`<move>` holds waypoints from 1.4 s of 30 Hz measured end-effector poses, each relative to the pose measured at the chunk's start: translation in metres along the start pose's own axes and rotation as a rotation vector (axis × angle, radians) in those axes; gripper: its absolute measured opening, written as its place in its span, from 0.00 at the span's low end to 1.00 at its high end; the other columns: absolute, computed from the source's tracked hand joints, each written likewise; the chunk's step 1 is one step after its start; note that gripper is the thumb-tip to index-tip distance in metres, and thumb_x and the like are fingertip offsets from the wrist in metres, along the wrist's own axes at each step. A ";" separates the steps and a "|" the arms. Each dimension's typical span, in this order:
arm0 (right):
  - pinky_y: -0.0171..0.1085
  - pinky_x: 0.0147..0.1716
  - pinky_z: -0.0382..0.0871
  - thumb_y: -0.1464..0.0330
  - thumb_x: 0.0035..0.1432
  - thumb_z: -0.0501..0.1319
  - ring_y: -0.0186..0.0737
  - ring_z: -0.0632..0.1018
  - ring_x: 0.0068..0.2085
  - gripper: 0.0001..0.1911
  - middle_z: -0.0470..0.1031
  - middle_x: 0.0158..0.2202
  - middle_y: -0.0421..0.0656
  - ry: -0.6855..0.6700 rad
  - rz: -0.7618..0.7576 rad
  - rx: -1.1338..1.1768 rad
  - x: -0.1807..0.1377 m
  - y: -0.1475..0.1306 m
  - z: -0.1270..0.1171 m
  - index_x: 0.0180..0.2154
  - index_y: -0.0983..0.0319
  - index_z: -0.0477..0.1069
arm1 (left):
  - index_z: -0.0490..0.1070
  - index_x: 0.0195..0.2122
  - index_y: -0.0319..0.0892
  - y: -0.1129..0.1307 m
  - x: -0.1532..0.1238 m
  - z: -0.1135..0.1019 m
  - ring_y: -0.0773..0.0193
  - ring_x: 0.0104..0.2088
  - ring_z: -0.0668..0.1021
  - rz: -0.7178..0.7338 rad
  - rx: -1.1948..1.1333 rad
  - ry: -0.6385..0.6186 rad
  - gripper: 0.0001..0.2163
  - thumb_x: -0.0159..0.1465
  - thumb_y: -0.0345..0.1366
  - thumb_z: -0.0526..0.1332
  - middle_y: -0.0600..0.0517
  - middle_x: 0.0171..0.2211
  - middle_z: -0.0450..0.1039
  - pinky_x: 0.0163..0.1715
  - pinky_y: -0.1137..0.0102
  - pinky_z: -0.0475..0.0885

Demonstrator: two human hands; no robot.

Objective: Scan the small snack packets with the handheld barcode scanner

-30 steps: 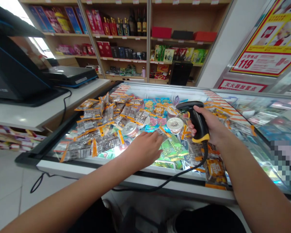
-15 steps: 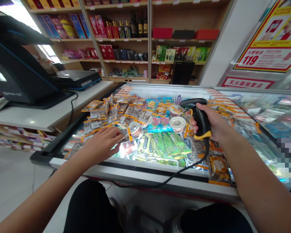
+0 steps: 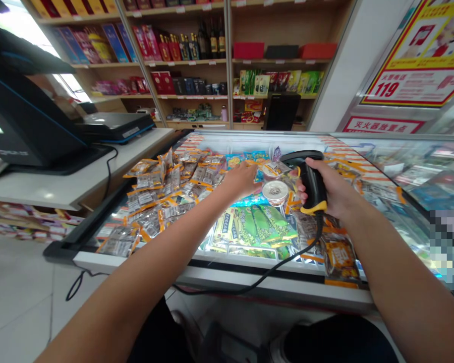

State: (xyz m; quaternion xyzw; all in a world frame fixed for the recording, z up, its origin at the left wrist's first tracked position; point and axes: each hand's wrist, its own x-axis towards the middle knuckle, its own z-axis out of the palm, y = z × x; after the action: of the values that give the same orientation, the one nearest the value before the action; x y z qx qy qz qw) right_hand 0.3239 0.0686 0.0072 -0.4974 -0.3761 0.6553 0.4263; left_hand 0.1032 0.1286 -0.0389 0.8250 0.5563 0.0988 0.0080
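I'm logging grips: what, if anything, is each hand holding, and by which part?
The right hand holds the scanner by its handle. The left hand is over the packets; whether it grips one cannot be told.

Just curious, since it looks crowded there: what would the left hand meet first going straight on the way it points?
Probably the orange-edged packet showing just beyond the left hand, though the hand might pass above or already touch it; depth is unclear.
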 end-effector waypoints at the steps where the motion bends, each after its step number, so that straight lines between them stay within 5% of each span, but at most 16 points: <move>1: 0.32 0.16 0.65 0.52 0.66 0.56 0.35 0.69 0.20 0.18 0.67 0.21 0.40 0.008 0.003 -0.003 -0.001 0.000 0.001 0.40 0.61 0.71 | 0.67 0.60 0.41 -0.001 0.011 0.004 0.43 0.59 0.73 -0.045 -0.007 -0.007 0.24 0.66 0.47 0.60 0.36 0.60 0.69 0.54 0.54 0.70; 6: 0.33 0.16 0.65 0.53 0.66 0.56 0.35 0.68 0.20 0.17 0.68 0.21 0.40 0.002 -0.001 -0.025 -0.002 -0.001 0.003 0.39 0.61 0.70 | 0.71 0.53 0.39 -0.002 0.028 0.009 0.43 0.55 0.76 -0.108 -0.022 0.166 0.15 0.67 0.35 0.57 0.39 0.48 0.78 0.56 0.50 0.66; 9: 0.34 0.16 0.66 0.52 0.65 0.57 0.36 0.69 0.20 0.18 0.68 0.22 0.40 -0.042 -0.015 -0.029 0.001 0.001 0.000 0.40 0.60 0.71 | 0.72 0.51 0.39 0.000 0.025 0.002 0.51 0.48 0.79 -0.136 -0.307 0.207 0.14 0.69 0.36 0.53 0.42 0.47 0.79 0.50 0.57 0.71; 13: 0.35 0.18 0.67 0.51 0.64 0.59 0.36 0.68 0.20 0.18 0.69 0.22 0.41 -0.076 -0.028 -0.029 0.005 0.004 -0.004 0.40 0.60 0.71 | 0.67 0.56 0.35 -0.005 0.016 -0.003 0.54 0.49 0.79 -0.177 -0.536 0.233 0.20 0.67 0.41 0.60 0.39 0.52 0.77 0.48 0.62 0.73; 16: 0.35 0.17 0.66 0.51 0.63 0.59 0.36 0.68 0.20 0.18 0.69 0.23 0.42 -0.062 -0.023 -0.042 0.006 0.004 -0.005 0.39 0.60 0.72 | 0.63 0.61 0.35 -0.016 -0.003 -0.002 0.50 0.54 0.76 -0.082 -0.384 0.229 0.25 0.66 0.44 0.61 0.36 0.56 0.73 0.53 0.57 0.72; 18: 0.36 0.17 0.66 0.51 0.64 0.59 0.37 0.69 0.20 0.19 0.69 0.23 0.42 -0.062 -0.021 -0.055 0.007 0.005 -0.004 0.40 0.60 0.72 | 0.67 0.58 0.39 -0.023 -0.017 -0.002 0.50 0.57 0.74 0.049 -0.231 0.212 0.20 0.68 0.42 0.59 0.38 0.58 0.71 0.57 0.55 0.70; 23: 0.35 0.17 0.67 0.51 0.65 0.57 0.36 0.70 0.20 0.19 0.69 0.22 0.41 -0.074 0.011 -0.104 0.004 0.008 0.000 0.41 0.61 0.72 | 0.72 0.56 0.41 -0.032 -0.036 0.002 0.59 0.49 0.78 0.343 -0.161 -0.006 0.15 0.70 0.35 0.56 0.42 0.55 0.71 0.51 0.63 0.74; 34: 0.35 0.14 0.66 0.47 0.63 0.58 0.37 0.71 0.19 0.22 0.70 0.21 0.43 -0.235 0.159 -0.300 -0.006 0.012 0.006 0.37 0.60 0.71 | 0.72 0.60 0.46 -0.033 -0.027 0.014 0.53 0.55 0.73 0.284 -0.114 0.064 0.19 0.69 0.36 0.60 0.41 0.57 0.69 0.57 0.55 0.71; 42: 0.34 0.14 0.65 0.46 0.64 0.57 0.38 0.71 0.18 0.23 0.71 0.21 0.44 -0.220 0.162 -0.357 -0.007 0.013 0.006 0.36 0.60 0.71 | 0.73 0.60 0.46 -0.030 -0.031 0.009 0.49 0.60 0.71 0.272 -0.096 0.039 0.18 0.70 0.36 0.59 0.40 0.60 0.68 0.59 0.52 0.69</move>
State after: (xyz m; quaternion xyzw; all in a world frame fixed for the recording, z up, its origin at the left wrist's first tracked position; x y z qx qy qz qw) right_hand 0.3171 0.0576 -0.0010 -0.5192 -0.4892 0.6607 0.2337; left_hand 0.0666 0.1126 -0.0559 0.8895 0.4340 0.1412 0.0231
